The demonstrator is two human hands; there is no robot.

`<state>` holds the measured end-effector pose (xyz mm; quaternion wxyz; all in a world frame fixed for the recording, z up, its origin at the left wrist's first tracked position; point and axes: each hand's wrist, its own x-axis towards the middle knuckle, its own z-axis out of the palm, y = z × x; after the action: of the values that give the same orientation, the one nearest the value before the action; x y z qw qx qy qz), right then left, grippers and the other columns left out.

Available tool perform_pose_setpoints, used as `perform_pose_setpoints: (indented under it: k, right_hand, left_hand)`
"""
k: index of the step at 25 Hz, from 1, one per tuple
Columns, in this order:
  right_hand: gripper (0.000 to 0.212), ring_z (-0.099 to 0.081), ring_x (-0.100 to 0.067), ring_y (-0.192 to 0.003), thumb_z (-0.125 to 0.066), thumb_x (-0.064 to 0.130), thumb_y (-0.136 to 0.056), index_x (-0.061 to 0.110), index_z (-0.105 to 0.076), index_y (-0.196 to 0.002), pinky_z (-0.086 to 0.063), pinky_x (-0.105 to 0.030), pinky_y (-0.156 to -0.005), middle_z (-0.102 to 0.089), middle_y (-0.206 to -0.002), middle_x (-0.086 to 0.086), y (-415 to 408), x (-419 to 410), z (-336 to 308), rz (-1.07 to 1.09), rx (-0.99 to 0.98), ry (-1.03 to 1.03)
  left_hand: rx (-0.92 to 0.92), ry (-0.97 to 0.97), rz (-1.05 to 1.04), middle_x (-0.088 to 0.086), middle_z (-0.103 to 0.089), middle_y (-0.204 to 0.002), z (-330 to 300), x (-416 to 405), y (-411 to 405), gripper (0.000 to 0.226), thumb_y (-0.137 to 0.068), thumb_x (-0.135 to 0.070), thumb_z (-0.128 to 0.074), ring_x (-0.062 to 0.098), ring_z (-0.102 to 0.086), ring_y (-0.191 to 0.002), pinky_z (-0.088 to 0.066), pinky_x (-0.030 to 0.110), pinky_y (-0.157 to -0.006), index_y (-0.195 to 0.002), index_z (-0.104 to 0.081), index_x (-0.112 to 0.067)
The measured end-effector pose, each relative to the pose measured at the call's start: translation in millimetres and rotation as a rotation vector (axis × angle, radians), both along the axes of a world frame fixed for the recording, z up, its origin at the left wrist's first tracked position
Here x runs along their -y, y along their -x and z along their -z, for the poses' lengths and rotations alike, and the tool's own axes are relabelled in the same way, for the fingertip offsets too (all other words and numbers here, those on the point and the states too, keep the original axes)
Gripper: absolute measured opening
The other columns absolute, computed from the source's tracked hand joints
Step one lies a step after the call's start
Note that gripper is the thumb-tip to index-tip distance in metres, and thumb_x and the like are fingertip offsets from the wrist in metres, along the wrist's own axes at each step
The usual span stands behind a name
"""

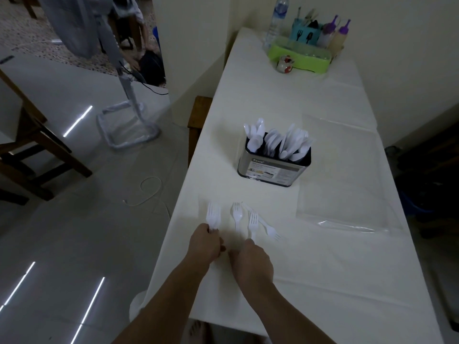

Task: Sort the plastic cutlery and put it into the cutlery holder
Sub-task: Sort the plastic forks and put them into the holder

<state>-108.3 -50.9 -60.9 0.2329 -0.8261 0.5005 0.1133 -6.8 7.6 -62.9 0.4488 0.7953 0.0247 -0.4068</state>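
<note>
left hand (207,242): grips a fork bundle (213,216), tines pointing away
right hand (250,259): pinches one fork (252,223) by its handle
loose forks (267,225): on the worktop (323,269), just right
cutlery holder (273,167): straight ahead, nearer the right hand

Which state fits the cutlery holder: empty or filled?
Filled: the cutlery holder stands upright with white plastic cutlery sticking out of its top.

At the table's (323,256) far end stand a green tray (299,57), a water bottle (277,21), a teal utensil caddy (306,33) and 2 purple-capped squeeze bottles (334,36). A clear plastic sheet (345,175) lies along its right edge. A wooden chair (32,145) stands on the floor left.
</note>
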Motion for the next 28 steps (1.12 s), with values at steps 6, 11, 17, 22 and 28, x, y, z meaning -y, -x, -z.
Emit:
perform_pose_setpoints:
  k: [6, 11, 17, 22, 28]
  right_hand:
    - [0.032, -0.059, -0.013, -0.060, -0.061, 0.045, -0.085, 0.015, -0.066, -0.074, -0.048, -0.025, -0.052, -0.060, -0.063, 0.004, -6, 1, 4, 0.103, 0.114, -0.195]
    - [0.030, -0.055, -0.009, -0.058, -0.061, 0.044, -0.087, 0.021, -0.062, -0.068, -0.045, -0.021, -0.057, -0.054, -0.057, 0.009, -4, 0, 3, 0.015, 0.216, -0.237]
    - [0.033, -0.066, -0.025, -0.094, -0.051, 0.046, -0.093, 0.016, -0.056, -0.107, -0.048, -0.030, -0.071, -0.067, -0.101, -0.002, 12, 17, 3, 0.151, 0.071, -0.021]
    - [0.031, -0.065, -0.029, -0.098, -0.055, 0.034, -0.093, 0.010, -0.050, -0.111, -0.046, -0.030, -0.069, -0.067, -0.106, -0.007, 9, 22, 6, 0.267, 0.082, -0.096]
    - [0.028, -0.064, -0.019, -0.081, -0.058, 0.045, -0.089, 0.018, -0.064, -0.090, -0.050, -0.029, -0.065, -0.068, -0.086, 0.001, 9, 33, 3, 0.241, 0.153, -0.222]
  left_hand:
    - [0.016, -0.058, 0.049, 0.014, -0.065, -0.081, 8, 5, 3, 0.028, -0.098, -0.026, -0.047, 0.021, -0.058, -0.063, -0.043, 0.028, -0.055, -0.085, -0.060, -0.005]
    - [0.041, 0.001, 0.063, 0.009, -0.070, -0.080, 4, 15, 1, 0.030, -0.093, -0.029, -0.061, 0.019, -0.062, -0.067, -0.046, 0.026, -0.057, -0.088, -0.067, -0.001]
    - [0.072, 0.001, 0.072, 0.011, -0.070, -0.085, 4, 18, -4, 0.023, -0.100, -0.022, -0.050, 0.018, -0.063, -0.072, -0.051, 0.030, -0.066, -0.095, -0.063, -0.004]
    - [-0.038, 0.037, 0.022, 0.016, -0.070, -0.083, 6, 21, -1, 0.018, -0.100, -0.014, -0.047, 0.022, -0.064, -0.064, -0.054, 0.030, -0.056, -0.099, -0.058, 0.000]
    - [-0.012, 0.016, 0.103, 0.012, -0.072, -0.083, 4, 32, 7, 0.022, -0.100, -0.015, -0.048, 0.018, -0.063, -0.063, -0.048, 0.024, -0.052, -0.097, -0.062, 0.001]
